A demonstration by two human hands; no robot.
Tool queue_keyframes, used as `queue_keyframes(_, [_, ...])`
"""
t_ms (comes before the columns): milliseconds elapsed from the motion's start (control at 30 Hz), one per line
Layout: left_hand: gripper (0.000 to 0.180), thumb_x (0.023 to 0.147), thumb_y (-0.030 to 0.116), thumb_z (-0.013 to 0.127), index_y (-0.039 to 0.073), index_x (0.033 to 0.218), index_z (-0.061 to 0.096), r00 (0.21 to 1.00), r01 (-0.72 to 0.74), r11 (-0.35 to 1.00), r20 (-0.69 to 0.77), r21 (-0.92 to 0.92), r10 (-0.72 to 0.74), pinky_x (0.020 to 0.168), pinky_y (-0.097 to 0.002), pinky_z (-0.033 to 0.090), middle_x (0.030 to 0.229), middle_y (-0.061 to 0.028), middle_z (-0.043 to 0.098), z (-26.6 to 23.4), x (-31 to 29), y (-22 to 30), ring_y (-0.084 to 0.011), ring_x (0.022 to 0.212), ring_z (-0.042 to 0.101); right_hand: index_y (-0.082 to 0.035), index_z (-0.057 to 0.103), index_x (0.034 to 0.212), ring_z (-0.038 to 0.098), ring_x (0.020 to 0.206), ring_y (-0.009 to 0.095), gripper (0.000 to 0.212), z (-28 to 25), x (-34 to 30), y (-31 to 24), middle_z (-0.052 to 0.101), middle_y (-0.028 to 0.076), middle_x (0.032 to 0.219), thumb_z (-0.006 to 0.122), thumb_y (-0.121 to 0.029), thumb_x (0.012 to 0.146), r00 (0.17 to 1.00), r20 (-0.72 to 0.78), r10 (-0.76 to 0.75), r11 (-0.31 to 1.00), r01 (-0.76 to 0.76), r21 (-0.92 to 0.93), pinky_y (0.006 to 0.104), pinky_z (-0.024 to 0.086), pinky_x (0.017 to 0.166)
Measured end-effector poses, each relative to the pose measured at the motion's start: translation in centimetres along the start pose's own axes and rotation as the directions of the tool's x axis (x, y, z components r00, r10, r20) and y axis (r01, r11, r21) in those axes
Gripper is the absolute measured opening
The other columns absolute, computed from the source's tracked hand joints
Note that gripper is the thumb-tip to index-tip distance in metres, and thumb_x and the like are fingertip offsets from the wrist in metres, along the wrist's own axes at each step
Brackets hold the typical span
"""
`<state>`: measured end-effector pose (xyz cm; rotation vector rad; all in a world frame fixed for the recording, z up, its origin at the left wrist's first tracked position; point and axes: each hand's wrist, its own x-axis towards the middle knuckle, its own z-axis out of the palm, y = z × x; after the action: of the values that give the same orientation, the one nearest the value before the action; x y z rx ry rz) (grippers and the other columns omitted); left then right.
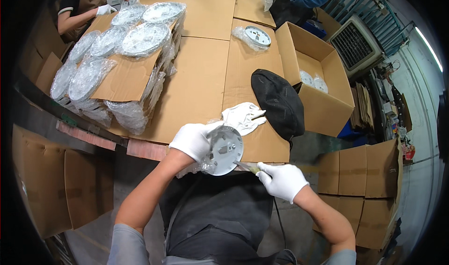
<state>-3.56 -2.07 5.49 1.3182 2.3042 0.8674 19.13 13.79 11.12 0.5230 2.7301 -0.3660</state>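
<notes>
My left hand [192, 142], in a white glove, is closed on the left rim of a round grey metal plate [223, 149] with slots and small holes. Crumpled clear plastic hangs about the plate's lower left edge. The white-gloved right hand [286, 180] grips a slim tool [251, 168] with a yellowish handle and a thin metal blade. Its tip meets the plate's lower right rim. I cannot tell the exact kind of tool. Just beyond the plate, a loose pair of white gloves [243, 117] lies on the cardboard-covered table [201, 73].
Plastic-wrapped round plates [146, 39] are stacked high at left. A black mesh bag [279, 103] lies right of the gloves. Beside the table, an open carton [325, 99] holds plates. Another plate [257, 36] lies on unfolded plastic. Two co-workers handle plastic at the far side.
</notes>
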Motion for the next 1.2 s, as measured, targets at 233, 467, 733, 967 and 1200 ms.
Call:
queue_keyframes(233, [0.041,0.087,-0.003,0.055,0.009,0.124,0.068,0.997,-0.003,0.982,-0.073,-0.188,-0.011,0.083,-0.0320,0.055,0.106,-0.0192,0.072,1.5,0.6,-2.2,-0.0286,0.092,0.073,-0.018,0.067,0.124,0.067,0.060,0.033,0.035,5.4,-1.3,1.3,0.069,0.012,0.071,0.056,-0.036,0.097,0.975,-0.221,-0.001,0.990,0.032,0.135,0.0449,0.055,0.059])
queue_keyframes(467, [0.031,0.090,0.014,0.060,0.007,0.119,0.070,0.951,0.179,0.886,-0.157,-0.429,-0.268,0.081,-0.0310,0.055,0.102,-0.0185,0.073,2.8,-0.3,-1.5,-0.0267,0.090,0.073,-0.014,0.065,0.128,0.067,0.064,0.032,0.036,8.4,-0.9,0.7,0.067,0.014,0.073,0.060,-0.031,0.097,0.944,-0.302,0.132,0.957,-0.042,0.286,0.0402,0.054,0.062])
queue_keyframes(733, [0.065,0.087,0.004,0.060,0.005,0.149,0.041,0.685,0.201,0.863,-0.563,-0.464,-0.463,0.078,-0.0337,0.056,0.116,-0.0227,0.069,9.2,-6.5,1.1,-0.0280,0.094,0.073,-0.014,0.066,0.126,0.069,0.069,0.035,0.036,9.5,-0.6,0.0,0.070,0.017,0.079,0.058,-0.035,0.098,0.918,-0.350,0.185,0.889,-0.004,0.459,0.0428,0.055,0.064])
queue_keyframes(967, [0.044,0.089,0.006,0.062,0.000,0.133,0.059,0.861,0.110,0.887,-0.403,-0.449,-0.310,0.093,-0.0307,0.053,0.118,-0.0250,0.067,5.6,-3.9,-0.5,-0.0287,0.110,0.069,-0.016,0.067,0.126,0.069,0.069,0.032,0.039,6.2,-1.9,1.5,0.071,0.014,0.081,0.059,-0.040,0.096,0.955,-0.279,0.097,0.925,0.017,0.380,0.0414,0.056,0.065])
queue_keyframes(1200, [0.036,0.091,0.012,0.060,0.002,0.125,0.066,0.968,0.243,0.936,-0.005,-0.254,-0.252,0.093,-0.0291,0.052,0.113,-0.0191,0.071,-1.2,-1.8,0.4,-0.0223,0.106,0.070,-0.019,0.066,0.121,0.068,0.062,0.029,0.035,-0.2,-0.5,1.3,0.067,0.009,0.070,0.061,-0.038,0.093,0.952,-0.293,-0.085,0.996,0.077,-0.039,0.0405,0.054,0.056])
